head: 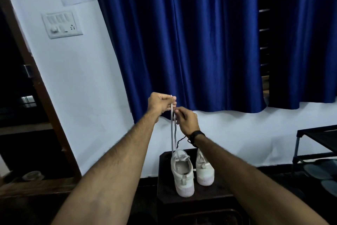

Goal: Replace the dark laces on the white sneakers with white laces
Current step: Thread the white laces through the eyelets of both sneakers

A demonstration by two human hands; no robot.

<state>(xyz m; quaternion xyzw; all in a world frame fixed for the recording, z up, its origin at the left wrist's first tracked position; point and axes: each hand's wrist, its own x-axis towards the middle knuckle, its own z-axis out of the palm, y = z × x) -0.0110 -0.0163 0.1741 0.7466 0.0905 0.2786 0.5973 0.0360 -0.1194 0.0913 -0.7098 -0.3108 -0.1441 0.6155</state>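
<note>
Two white sneakers stand heels toward me on a small dark stool: the left sneaker and the right sneaker. A white lace runs taut from the left sneaker's top straight up to my hands. My left hand pinches the lace's upper ends, held high above the shoes. My right hand pinches the lace just below, fingers curled around it. A thin dark string hangs from my right wrist near a black band.
A blue curtain hangs behind the stool against a white wall. A switch panel is on the wall at left, beside a dark wooden door frame. A metal rack with dark footwear stands at right.
</note>
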